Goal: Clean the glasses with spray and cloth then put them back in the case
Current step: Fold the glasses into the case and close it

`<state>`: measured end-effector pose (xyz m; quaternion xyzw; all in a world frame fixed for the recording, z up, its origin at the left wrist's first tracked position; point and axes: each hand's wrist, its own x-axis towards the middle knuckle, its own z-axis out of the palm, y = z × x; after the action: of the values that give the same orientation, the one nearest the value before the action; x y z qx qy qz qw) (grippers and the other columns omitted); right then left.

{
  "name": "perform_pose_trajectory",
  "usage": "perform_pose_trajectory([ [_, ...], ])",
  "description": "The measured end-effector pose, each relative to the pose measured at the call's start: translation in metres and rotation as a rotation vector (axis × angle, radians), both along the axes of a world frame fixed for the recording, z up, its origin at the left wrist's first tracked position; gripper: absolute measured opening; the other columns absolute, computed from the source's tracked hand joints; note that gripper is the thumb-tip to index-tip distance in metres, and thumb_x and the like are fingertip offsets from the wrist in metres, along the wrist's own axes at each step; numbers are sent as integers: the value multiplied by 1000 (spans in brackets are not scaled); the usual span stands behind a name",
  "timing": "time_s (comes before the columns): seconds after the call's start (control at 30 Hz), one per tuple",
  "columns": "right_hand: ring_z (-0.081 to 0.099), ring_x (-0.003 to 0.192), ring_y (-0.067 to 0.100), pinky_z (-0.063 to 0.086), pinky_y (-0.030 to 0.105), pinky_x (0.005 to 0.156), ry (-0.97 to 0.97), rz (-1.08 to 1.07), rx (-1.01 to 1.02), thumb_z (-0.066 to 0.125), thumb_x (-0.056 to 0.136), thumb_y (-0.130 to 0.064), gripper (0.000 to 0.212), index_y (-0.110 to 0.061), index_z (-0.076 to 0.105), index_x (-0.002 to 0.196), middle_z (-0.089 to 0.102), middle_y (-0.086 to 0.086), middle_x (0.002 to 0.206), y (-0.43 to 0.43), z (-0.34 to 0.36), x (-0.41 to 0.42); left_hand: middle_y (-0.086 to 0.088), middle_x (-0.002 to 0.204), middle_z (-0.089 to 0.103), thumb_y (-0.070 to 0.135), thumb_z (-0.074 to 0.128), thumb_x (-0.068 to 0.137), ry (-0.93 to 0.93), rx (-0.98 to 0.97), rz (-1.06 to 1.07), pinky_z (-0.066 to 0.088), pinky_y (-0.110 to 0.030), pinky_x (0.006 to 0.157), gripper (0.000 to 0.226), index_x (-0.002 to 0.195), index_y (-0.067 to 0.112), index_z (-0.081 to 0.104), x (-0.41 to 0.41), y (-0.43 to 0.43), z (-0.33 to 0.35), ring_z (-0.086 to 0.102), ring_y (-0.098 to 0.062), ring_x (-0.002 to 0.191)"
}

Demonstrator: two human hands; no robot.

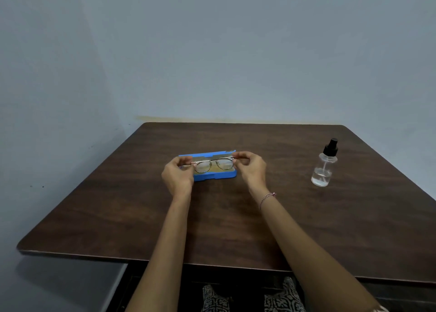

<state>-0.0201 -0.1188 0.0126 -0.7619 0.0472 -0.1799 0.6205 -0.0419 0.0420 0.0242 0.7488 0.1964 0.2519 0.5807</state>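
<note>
Both hands, left hand (177, 173) and right hand (250, 167), are pinching the thin round metal-framed glasses (213, 164) by the ends over the open blue plastic case (212, 176); grip should be staying off the lenses.

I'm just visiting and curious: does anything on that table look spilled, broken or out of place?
Nothing stands out. The spray bottle stands upright and capped on the table, with no puddle around it. Both the left hand and right hand hold the glasses level over the open blue case.

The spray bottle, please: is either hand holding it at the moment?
No, the spray bottle stands alone on the table, while the left hand and right hand hold the glasses.
</note>
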Motion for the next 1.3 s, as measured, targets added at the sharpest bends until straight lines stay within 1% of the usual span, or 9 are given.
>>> perform_pose_trajectory([
  [0.07, 63, 82, 6, 49, 4, 70, -23, -7, -78, 63, 86, 1, 14, -8, 70, 94, 68, 1, 93, 6, 0, 4, 7, 87, 65, 5, 74, 76, -3, 24, 18, 49, -19, 71, 19, 90, 18, 71, 3, 3, 0, 59, -4, 77],
  [0.13, 65, 86, 7, 53, 14, 78, -48, -2, -132, 62, 86, 2, 17, -12, 68, 90, 69, 2, 97, 11, -3, 8, 8, 85, 64, 5, 73, 78, -16, 45, 19, 46, -15, 65, 18, 90, 17, 71, 6, 5, -1, 56, -1, 72],
  [0.2, 65, 86, 7, 54, 17, 79, -97, 1, -202, 62, 84, 5, 21, -15, 67, 86, 68, 2, 98, 13, -7, 10, 6, 87, 66, 6, 73, 77, -41, 79, 6, 44, -13, 63, 16, 87, 18, 70, 10, 7, -5, 57, -1, 70],
  [0.3, 63, 87, 6, 52, 15, 79, -170, -7, -308, 63, 83, 5, 21, -16, 67, 86, 64, -3, 97, 14, -10, 10, 1, 87, 69, 6, 74, 76, -93, 151, -4, 45, -14, 66, 14, 80, 19, 69, 17, 9, -12, 62, -5, 73],
  [0.5, 61, 85, 4, 50, 15, 78, -242, -21, -433, 64, 83, 3, 21, -17, 64, 81, 65, -4, 94, 13, -10, 15, 2, 85, 68, 0, 69, 79, -171, 312, -29, 52, -20, 72, 13, 82, 13, 71, 20, 11, -24, 64, -9, 77],
  [0.83, 63, 84, 3, 52, 13, 79, -283, 41, -348, 64, 82, 7, 18, -11, 66, 83, 64, -6, 88, 10, -15, 25, -1, 83, 65, -7, 61, 78, -233, 439, -29, 49, -24, 72, 17, 78, 8, 68, 18, 13, -29, 60, -12, 75],
  [0.93, 65, 85, 7, 52, 17, 82, -270, 78, -319, 62, 82, 9, 21, -12, 64, 85, 67, 0, 89, 9, -17, 27, 0, 82, 65, -8, 61, 78, -223, 461, -19, 47, -22, 71, 18, 77, 9, 67, 17, 14, -30, 60, -12, 75],
  [1.03, 63, 85, 7, 51, 18, 84, -235, 101, -395, 59, 84, 8, 18, -8, 65, 86, 68, 4, 92, 7, -19, 27, 1, 83, 65, -5, 62, 79, -190, 501, -5, 40, -16, 68, 17, 78, 10, 68, 15, 13, -29, 58, -10, 75],
  [1.3, 62, 89, 8, 52, 23, 84, -210, 104, -660, 55, 89, 1, 18, -13, 66, 94, 66, 0, 97, 3, -16, 24, 4, 78, 68, 5, 64, 81, -68, 692, 49, 35, -24, 59, 15, 80, 18, 70, 8, 8, -24, 60, -15, 80],
])
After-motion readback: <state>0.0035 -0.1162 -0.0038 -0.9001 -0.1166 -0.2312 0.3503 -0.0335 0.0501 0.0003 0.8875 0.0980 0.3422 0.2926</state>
